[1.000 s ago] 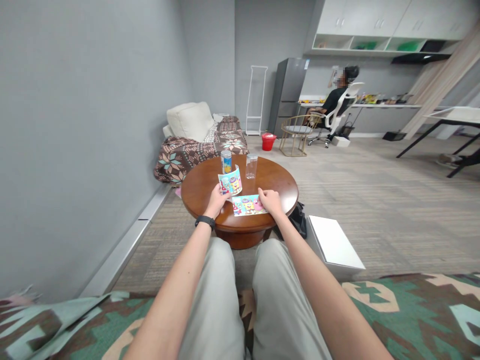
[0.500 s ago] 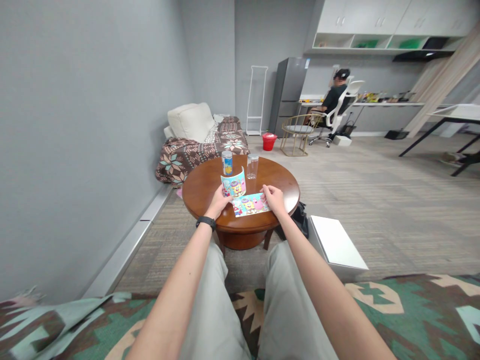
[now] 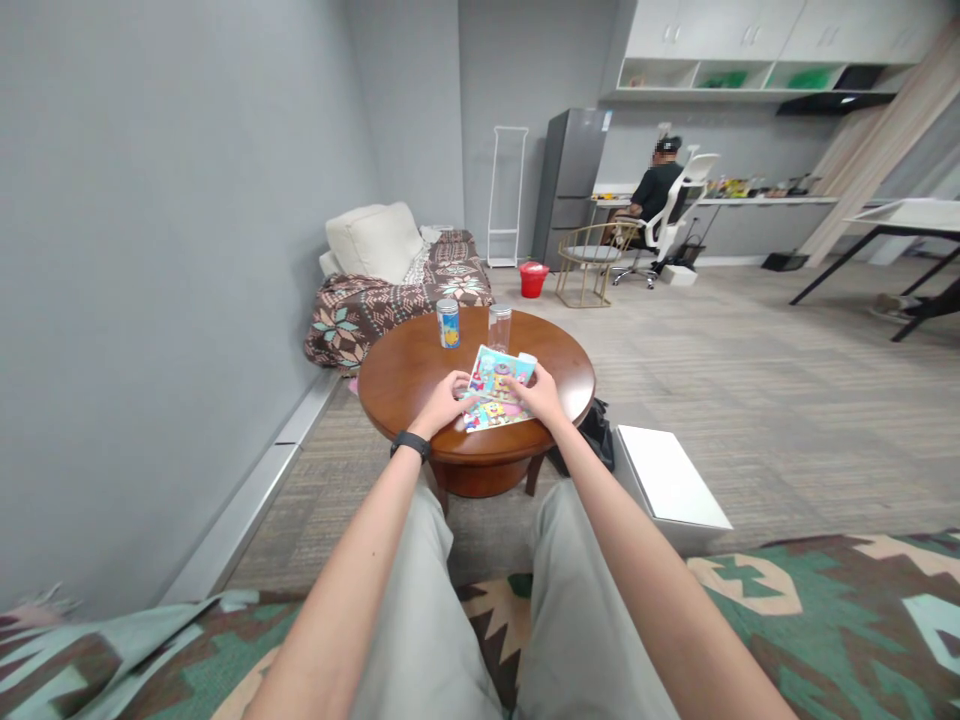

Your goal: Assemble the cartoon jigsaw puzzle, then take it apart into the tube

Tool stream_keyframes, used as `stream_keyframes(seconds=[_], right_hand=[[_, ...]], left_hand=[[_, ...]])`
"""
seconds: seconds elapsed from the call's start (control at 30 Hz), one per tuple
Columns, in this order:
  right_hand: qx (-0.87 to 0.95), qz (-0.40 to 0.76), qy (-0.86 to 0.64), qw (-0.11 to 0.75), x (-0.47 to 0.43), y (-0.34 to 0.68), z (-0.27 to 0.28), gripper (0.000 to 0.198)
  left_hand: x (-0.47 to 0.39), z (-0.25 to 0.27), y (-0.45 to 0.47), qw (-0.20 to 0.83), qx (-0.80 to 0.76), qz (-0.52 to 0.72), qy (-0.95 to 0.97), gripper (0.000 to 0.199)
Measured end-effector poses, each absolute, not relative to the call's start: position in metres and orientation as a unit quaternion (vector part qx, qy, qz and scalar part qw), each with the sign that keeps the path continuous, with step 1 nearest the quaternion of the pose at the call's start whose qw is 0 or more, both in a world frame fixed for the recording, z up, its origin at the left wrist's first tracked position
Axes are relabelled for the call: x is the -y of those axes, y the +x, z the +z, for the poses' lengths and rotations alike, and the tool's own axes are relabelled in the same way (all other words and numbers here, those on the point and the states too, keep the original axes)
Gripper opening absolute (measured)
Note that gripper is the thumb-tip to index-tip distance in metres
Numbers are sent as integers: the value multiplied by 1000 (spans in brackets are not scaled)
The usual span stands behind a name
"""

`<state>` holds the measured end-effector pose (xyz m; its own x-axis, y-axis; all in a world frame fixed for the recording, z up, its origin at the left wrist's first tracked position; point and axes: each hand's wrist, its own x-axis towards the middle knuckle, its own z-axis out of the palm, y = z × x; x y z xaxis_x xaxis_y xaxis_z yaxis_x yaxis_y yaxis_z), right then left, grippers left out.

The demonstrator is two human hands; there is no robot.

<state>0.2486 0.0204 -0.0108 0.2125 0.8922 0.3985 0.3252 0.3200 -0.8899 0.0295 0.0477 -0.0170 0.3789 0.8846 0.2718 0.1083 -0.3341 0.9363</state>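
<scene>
Over the round wooden table (image 3: 397,375), a cartoon-printed paper strip (image 3: 491,368) is held up at a tilt, its right end curled. My right hand (image 3: 541,396) grips it near the right end, thumb across the printed face. At its left edge, the fingers of my left hand (image 3: 444,402) close on the paper, partly hidden. A second, matching cartoon strip (image 3: 495,413) lies flat beneath it, partly covered. Just behind stands a clear jar (image 3: 499,327) with a silver lid. To its left is a similar jar (image 3: 448,326) with a blue and yellow cartoon wrap.
A white box (image 3: 671,475) stands on the floor right of the table, beside a black bag (image 3: 598,435). Farther back are a covered couch (image 3: 390,295), a red bucket (image 3: 533,281), a gold-framed chair (image 3: 589,255) and a seated person (image 3: 654,190).
The curled upper strip has swung right and flattened over the lower one. My right hand has left the lower strip and taken the upper strip's right end.
</scene>
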Motion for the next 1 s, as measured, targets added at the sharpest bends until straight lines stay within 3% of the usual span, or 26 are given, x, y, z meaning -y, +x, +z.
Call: stream_keyframes(seconds=[0.17,0.3,0.43,0.73,0.9,1.0], right_hand=[[421,263,-548,673,-29,259,-17,44],[414,277,-564,659,-31,261,-20,46],[411,274,-565,661,-32,259,-19,46],[426,323,-494,686,-33,255,-16,52],[418,342,-457,707,-30,252,-15,85],[439,324,-458,702,-28,253,-15,73]], left_hand=[[-36,-9,39,314,-350,386,794,45],[-30,-8,44,251,-302,284,875,31],[-30,-10,45,205,-308,239,898,32],[-38,-15,44,219,-346,303,861,25],[-39,-16,43,183,-388,323,844,31],[-37,-17,43,155,-408,320,841,32]])
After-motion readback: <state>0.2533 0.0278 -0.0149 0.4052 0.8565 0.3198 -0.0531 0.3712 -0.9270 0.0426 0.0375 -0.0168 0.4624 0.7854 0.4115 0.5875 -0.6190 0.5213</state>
